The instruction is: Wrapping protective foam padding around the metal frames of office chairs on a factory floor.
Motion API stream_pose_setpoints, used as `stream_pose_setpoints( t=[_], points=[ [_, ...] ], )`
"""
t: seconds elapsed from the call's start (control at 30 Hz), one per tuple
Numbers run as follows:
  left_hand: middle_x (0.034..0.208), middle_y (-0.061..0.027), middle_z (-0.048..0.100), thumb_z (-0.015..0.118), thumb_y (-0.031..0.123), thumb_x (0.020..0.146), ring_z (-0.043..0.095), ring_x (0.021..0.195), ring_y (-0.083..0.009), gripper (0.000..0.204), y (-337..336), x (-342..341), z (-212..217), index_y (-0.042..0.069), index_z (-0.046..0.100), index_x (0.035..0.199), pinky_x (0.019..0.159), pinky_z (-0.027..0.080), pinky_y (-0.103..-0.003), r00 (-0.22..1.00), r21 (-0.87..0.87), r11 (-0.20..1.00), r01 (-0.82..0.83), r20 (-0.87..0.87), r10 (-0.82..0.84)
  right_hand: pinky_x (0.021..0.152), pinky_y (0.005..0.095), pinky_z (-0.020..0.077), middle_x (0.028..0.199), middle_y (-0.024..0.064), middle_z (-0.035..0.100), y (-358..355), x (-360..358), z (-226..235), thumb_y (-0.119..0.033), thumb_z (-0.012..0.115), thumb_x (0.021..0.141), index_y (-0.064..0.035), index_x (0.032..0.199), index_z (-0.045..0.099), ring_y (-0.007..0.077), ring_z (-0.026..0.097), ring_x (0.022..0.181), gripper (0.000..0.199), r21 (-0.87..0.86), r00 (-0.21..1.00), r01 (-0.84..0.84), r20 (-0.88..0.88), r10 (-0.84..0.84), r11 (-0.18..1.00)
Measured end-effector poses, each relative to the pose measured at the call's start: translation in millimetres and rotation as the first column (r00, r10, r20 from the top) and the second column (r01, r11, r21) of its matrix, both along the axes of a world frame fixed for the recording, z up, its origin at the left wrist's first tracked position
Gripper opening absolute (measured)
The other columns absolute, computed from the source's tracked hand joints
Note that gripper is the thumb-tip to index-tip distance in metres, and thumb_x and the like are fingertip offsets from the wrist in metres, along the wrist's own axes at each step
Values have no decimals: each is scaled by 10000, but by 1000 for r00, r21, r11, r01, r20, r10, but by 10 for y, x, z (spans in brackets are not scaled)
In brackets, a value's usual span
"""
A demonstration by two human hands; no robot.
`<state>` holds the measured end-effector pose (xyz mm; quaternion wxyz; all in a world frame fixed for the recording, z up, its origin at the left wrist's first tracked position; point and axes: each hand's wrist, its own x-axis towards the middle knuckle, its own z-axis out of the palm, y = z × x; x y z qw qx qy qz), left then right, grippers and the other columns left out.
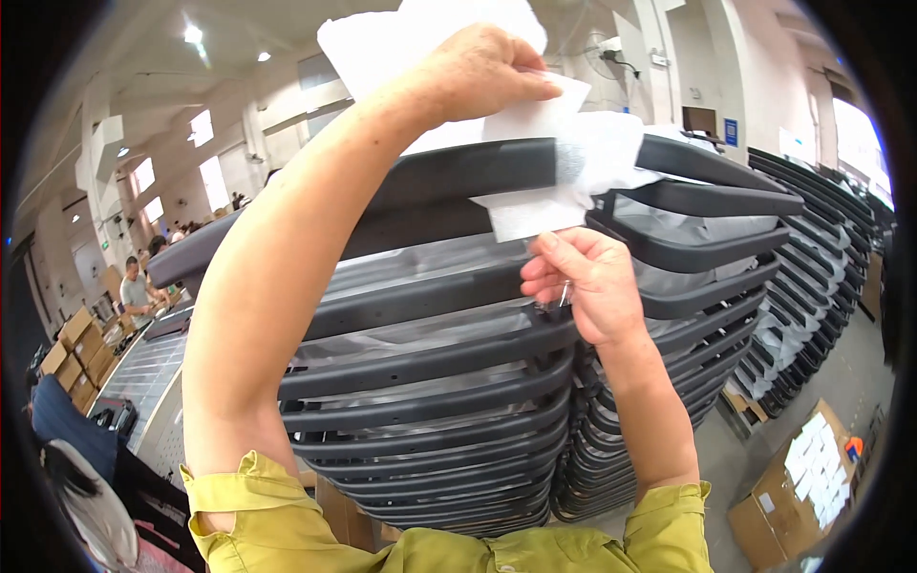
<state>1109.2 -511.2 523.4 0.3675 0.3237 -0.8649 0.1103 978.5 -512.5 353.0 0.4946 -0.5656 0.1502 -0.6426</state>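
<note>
A tall stack of black curved frame parts [430, 409] stands in front of me, with pale thin wrapping between the layers. A thin white sheet [600, 153] is draped around the top black bar [468, 172]. Above the bar, my left hand [482, 69] is closed, thumb and fingers pinching the sheet's upper flap. Below it, my right hand [594, 282] has thumb and forefinger pressed together at the corner of the lower flap [535, 214]. A small shiny thing [565, 292] shows by the right hand's curled fingers; its kind is unclear.
More white wrapping [373, 48] rises behind my left hand. Another stack of black parts [812, 286] stands to the right. An open carton [764, 520] with white papers sits at lower right. Far left, a person [137, 289] works at a long table [143, 377] near cardboard boxes [81, 349].
</note>
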Motion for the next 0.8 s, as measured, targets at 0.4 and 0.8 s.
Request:
stream_pose_setpoints(
  t=[0.4,0.8],
  points=[
    [794,-7,564,597,207,776,520,711,-80,270,74,550,-149,-5,546,935,652,421,-215,986,77,997,9,-165,3,546,240,482,721,103,613,198,-627,247,-198,549,819,25,852,577,155,601,621,227,-244,914,173,-322,-247,954],
    [924,-93,588,459,227,863,603,760,-158,267,135,2203,-110,-9,497,982,608,512,-214,-26,-129,828,545,-990,-137,619,336,431,763,119,519,104,-781,805,-10,592,658,-18,785,505,296,527,733,155,-997,178,22,-75,-981,80]
  ],
)
